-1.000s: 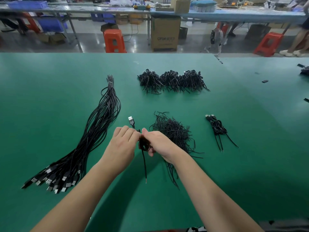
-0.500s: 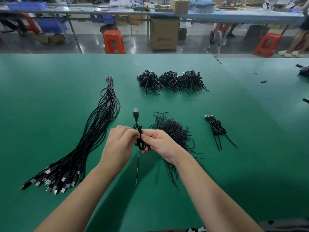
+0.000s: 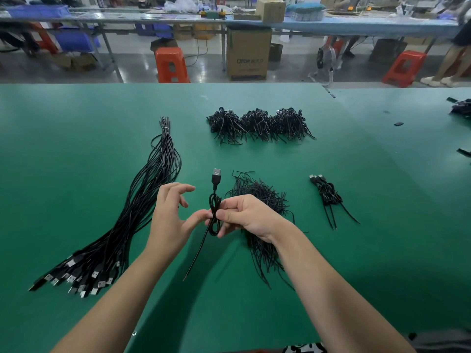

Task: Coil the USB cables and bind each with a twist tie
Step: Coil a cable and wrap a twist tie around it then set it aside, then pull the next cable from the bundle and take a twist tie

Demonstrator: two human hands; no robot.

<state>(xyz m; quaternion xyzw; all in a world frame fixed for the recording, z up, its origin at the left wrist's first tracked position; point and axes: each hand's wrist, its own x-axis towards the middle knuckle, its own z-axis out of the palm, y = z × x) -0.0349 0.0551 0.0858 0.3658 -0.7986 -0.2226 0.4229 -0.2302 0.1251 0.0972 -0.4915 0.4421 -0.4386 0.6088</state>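
Note:
A coiled black USB cable (image 3: 214, 207) is held upright above the green table, its plug (image 3: 216, 175) pointing away and its thin tail (image 3: 197, 256) hanging toward me. My right hand (image 3: 248, 215) pinches the coil at its waist. My left hand (image 3: 170, 217) is beside the coil, its thumb tip touching the waist, the other fingers spread and lifted off. A loose pile of black twist ties (image 3: 257, 197) lies just behind my right hand. A long bundle of uncoiled USB cables (image 3: 132, 215) stretches along the left.
Three heaps of bound coils (image 3: 258, 124) lie at the table's far middle. A few bound cables (image 3: 327, 193) lie to the right. More black items (image 3: 461, 108) sit at the far right edge. Orange stools and a cardboard box (image 3: 248, 50) stand beyond the table.
The coil has turned upright with its plug now pointing away. My left hand's fingers have come off the coil and spread, leaving the thumb at its waist. My right hand keeps its pinch.

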